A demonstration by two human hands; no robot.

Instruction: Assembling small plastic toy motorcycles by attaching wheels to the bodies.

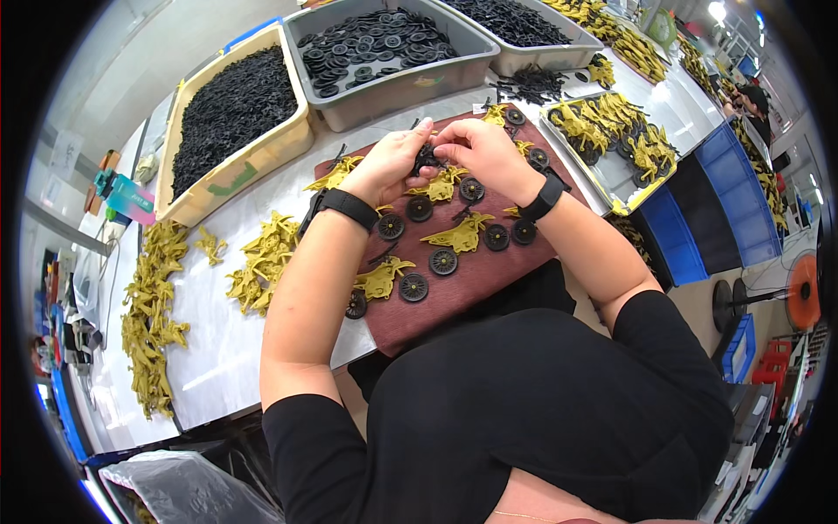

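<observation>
My left hand (pixel 394 164) is curled around a small bunch of black plastic parts (pixel 427 159), above the far side of a maroon mat (pixel 410 321). Close against it, my right hand (pixel 491 155) has thumb and fingers pinched together at those parts; what lies between its fingertips is too small to make out. Below both hands, yellow motorcycle-shaped pieces (pixel 458 234) lie in rows on the mat. Black spoked wheels (pixel 414 286) rest beside them, along with a few thin black pieces (pixel 381 254).
A cream bin (pixel 305 131) of small black parts, a grey bin (pixel 410 90) of wheels and another grey bin (pixel 554 58) stand at the back. Yellow pieces (pixel 266 262) are heaped at left. A tray (pixel 621 210) of yellow pieces and wheels sits right, near blue crates (pixel 672 229).
</observation>
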